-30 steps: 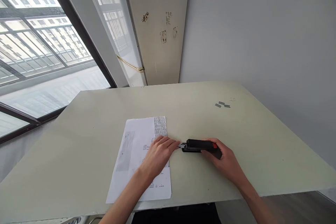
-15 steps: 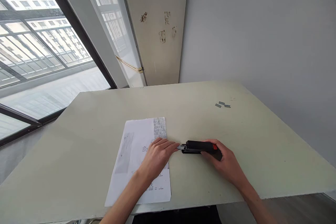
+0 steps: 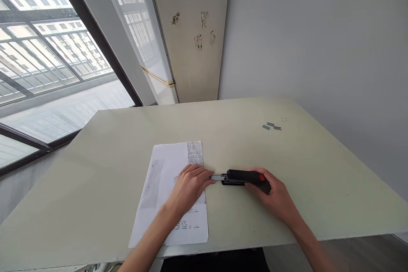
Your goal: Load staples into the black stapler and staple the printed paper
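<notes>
A black stapler [image 3: 239, 177] with a red mark lies on the pale green table [image 3: 287, 170]. My right hand [image 3: 270, 193] is closed around its rear end. From its front a silver staple tray [image 3: 218, 177] sticks out to the left. My left hand [image 3: 191, 185] pinches the tip of that tray, resting over the right edge of a printed sheet of paper [image 3: 168, 191].
A few loose strips of staples [image 3: 270, 126] lie far right on the table. The table's front edge runs just below my wrists. A large window is at the left, a grey wall at the right.
The silver staple tray now sticks out farther from the stapler's front, and my left hand has shifted slightly left with it. My right hand has stayed on the stapler.
</notes>
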`<state>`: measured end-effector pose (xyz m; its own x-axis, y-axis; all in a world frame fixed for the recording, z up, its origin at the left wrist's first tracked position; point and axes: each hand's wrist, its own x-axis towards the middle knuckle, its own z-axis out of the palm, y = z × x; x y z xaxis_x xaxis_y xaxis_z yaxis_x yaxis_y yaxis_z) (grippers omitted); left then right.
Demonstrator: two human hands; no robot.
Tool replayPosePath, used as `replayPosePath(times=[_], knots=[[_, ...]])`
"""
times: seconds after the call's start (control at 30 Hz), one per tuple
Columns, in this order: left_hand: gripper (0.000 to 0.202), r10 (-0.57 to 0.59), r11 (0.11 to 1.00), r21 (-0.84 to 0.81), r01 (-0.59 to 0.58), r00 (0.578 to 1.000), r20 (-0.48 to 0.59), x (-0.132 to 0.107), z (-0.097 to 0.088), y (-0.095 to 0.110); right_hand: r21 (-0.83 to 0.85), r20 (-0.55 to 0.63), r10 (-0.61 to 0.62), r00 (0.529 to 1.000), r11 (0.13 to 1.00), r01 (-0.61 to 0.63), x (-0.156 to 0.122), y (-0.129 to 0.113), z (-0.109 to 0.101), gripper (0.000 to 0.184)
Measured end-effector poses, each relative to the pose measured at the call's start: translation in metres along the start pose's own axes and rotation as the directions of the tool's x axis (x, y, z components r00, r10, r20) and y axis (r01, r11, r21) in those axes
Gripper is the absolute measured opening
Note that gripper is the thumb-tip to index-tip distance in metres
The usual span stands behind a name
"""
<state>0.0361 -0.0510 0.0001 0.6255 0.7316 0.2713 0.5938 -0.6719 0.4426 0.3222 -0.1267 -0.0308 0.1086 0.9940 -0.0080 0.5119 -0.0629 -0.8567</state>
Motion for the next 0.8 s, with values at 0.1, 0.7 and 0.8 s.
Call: replayPosePath(times=[0.1,0.7,0.8], knots=[[0.029,0.010,0.994,-0.108,-0.005,0.999,0.044,-0.003,-0.007,-0.010,-0.009,-0.003,-0.010,1.000,1.000,0.010,-0.001,-0.003,-0.001,0.038],[0.035,0.223,0.925,-0.345,-0.160,0.963,0.149,0.036,0.019,-0.016,0.006,0.199,-0.079,0.977,0.997,0.079,0.006,0.004,-0.009,0.026],[0.035,0.241,0.931,-0.313,-0.189,0.961,0.136,0.036,0.023,-0.016,0.003,0.205,-0.082,0.975,0.996,0.084,0.003,0.001,-0.008,0.026]])
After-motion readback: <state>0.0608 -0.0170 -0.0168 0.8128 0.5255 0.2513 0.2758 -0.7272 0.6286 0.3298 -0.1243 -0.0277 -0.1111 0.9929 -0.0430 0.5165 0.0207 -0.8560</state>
